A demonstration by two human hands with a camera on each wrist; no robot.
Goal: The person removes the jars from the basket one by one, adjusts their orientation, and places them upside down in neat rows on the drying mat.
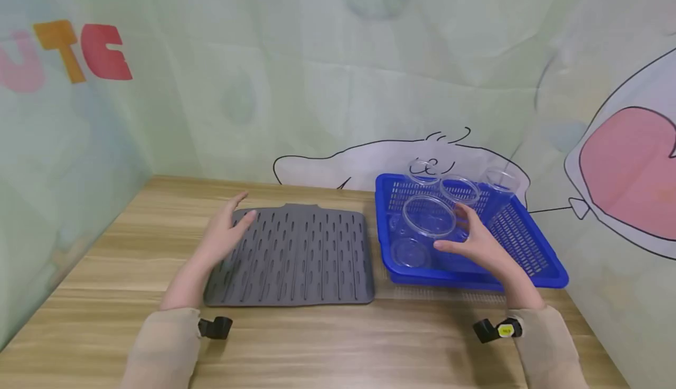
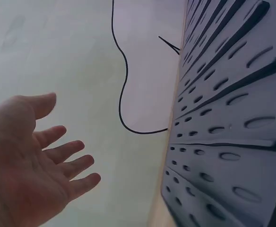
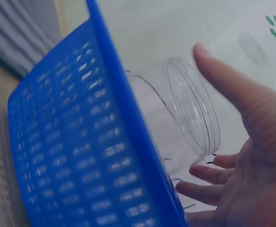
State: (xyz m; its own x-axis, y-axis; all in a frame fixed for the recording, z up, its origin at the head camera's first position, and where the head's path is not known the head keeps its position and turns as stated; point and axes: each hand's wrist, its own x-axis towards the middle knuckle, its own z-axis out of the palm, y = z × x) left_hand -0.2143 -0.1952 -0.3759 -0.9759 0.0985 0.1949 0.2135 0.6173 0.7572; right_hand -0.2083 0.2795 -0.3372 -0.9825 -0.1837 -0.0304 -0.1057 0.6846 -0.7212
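My right hand (image 1: 475,239) reaches over the blue basket (image 1: 443,276), thumb and fingers spread beside the rim of a clear wide-mouthed jar (image 1: 425,232). In the right wrist view the fingertips are right at the jar (image 3: 190,109), while the thumb stands off its rim. Several more clear jars (image 1: 460,190) stand behind it in the basket. On the left, my left hand (image 1: 224,233) hovers over the left edge of the grey slotted mat (image 1: 290,260). Its fingers are spread and it holds nothing, as the left wrist view also shows.
The mat lies flat on a wood-grain table (image 1: 317,342), left of the basket. A printed cloth backdrop (image 1: 317,84) rises behind the table and along both sides. The basket's raised rim and perforated walls (image 3: 67,142) surround the jars.
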